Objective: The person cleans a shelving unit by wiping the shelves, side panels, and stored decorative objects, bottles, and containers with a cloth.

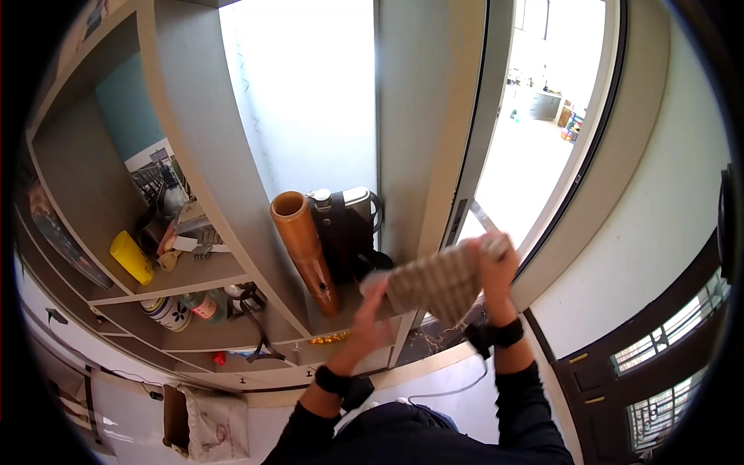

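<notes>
A brown checked cloth (438, 287) stretches between my two hands in front of the shelf unit. My right hand (496, 267) is closed around the cloth's right end, its fingers bunched at the top. At the other end, my left hand (368, 318) is smeared by motion, with its fingertips pinching the cloth's left edge. Just beyond my left hand, a tall bamboo tube (306, 252) leans upright in the open compartment. Beside it stands a dark leather-cased flask (341, 232) with silver metal parts, its lower right side partly hidden by the cloth.
The shelf (194, 271) on the left holds a yellow cup (132, 257), a photo (159, 174), a patterned bowl (167, 312) and a bottle (204, 306). A sack (213, 426) stands on the floor. An open doorway (535, 155) lies to the right, with a dark door (620, 380) nearby.
</notes>
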Tool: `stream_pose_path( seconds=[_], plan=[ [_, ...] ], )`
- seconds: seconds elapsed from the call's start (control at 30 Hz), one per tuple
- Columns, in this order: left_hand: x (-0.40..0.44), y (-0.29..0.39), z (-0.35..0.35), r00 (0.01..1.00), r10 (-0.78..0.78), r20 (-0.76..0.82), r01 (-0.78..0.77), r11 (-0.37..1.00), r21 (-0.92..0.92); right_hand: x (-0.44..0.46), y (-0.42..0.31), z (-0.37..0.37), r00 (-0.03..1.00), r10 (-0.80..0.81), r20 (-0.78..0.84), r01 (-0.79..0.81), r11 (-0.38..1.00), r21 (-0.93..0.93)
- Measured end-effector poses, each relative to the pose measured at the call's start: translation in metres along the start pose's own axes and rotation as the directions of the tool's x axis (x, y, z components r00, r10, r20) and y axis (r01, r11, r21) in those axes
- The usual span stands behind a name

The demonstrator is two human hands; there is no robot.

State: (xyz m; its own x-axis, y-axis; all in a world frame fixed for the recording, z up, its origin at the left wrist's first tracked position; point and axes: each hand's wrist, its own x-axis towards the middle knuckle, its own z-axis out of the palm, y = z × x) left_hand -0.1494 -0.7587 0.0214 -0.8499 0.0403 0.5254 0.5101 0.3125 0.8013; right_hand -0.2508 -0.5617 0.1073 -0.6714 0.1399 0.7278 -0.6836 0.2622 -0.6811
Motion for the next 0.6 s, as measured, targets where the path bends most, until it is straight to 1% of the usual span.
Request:
stream_pose_path(
  seconds=[0.03,0.07,0.1,0.13,0.17,0.2,0.27,0.3,0.33,0.37,0.4,0.43,0.47,0.5,0.53,0.6],
  plan=[
    [0.021,0.027,-0.015,0.996,0.086,0.028,-0.087,0.996,0.029,0.024,-0.015,-0.006,0.999,0.007,-0.035,-0.007,1.0,0.014],
    [0.042,0.062,-0.025,0.999,0.034,0.008,-0.034,0.999,0.042,0.047,-0.032,-0.01,0.997,0.016,-0.07,-0.014,0.999,0.03],
    [0.064,0.075,-0.031,0.963,0.269,-0.021,-0.261,0.948,0.185,0.066,-0.046,-0.008,0.996,-0.031,-0.085,0.038,0.996,0.083],
    [0.086,0.087,-0.036,0.935,0.352,-0.048,-0.335,0.919,0.207,0.083,-0.059,-0.005,0.991,-0.082,-0.104,0.095,0.986,0.135],
    [0.106,0.101,-0.039,0.907,0.416,-0.071,-0.385,0.885,0.262,0.098,-0.072,0.0,0.989,-0.124,-0.082,0.138,0.973,0.184],
    [0.129,0.102,-0.042,0.851,0.514,-0.103,-0.457,0.824,0.334,0.109,-0.082,0.007,0.983,-0.17,-0.062,0.18,0.956,0.233],
    [0.167,0.109,-0.043,0.85,0.496,-0.178,-0.461,0.863,0.207,0.122,-0.097,0.026,0.985,-0.172,-0.001,0.16,0.912,0.379],
    [0.175,0.116,-0.038,0.9,0.412,-0.142,-0.41,0.911,0.041,0.121,-0.103,0.038,0.98,-0.198,0.029,0.166,0.883,0.44],
    [0.181,0.124,-0.03,0.94,0.328,-0.09,-0.338,0.934,-0.121,0.118,-0.102,0.049,0.974,-0.172,0.146,0.074,0.857,0.511],
    [0.188,0.109,-0.022,0.905,0.39,-0.17,-0.376,0.92,0.106,0.112,-0.1,0.063,0.967,-0.214,0.135,0.125,0.869,0.479],
    [0.188,0.092,-0.021,0.9,0.415,-0.132,-0.403,0.909,0.107,0.106,-0.098,0.072,0.959,-0.255,0.128,0.173,0.877,0.448],
    [0.185,0.088,-0.02,0.909,0.403,-0.107,-0.404,0.915,0.014,0.102,-0.097,0.073,0.957,-0.26,0.129,0.175,0.871,0.459],
    [0.183,0.083,-0.019,0.917,0.39,-0.084,-0.396,0.915,-0.078,0.099,-0.094,0.072,0.961,-0.224,0.164,0.129,0.884,0.45],
    [0.179,0.077,-0.019,0.919,0.383,-0.096,-0.389,0.919,-0.065,0.096,-0.089,0.072,0.961,-0.185,0.206,0.078,0.894,0.44],
    [0.173,0.072,-0.019,0.932,0.354,-0.077,-0.357,0.933,-0.033,0.093,-0.082,0.072,0.959,-0.173,0.224,0.062,0.901,0.429],
    [0.159,0.06,-0.013,0.953,0.294,-0.067,-0.294,0.956,0.012,0.08,-0.074,0.072,0.961,-0.083,0.263,-0.05,0.886,0.462]
  ],
)
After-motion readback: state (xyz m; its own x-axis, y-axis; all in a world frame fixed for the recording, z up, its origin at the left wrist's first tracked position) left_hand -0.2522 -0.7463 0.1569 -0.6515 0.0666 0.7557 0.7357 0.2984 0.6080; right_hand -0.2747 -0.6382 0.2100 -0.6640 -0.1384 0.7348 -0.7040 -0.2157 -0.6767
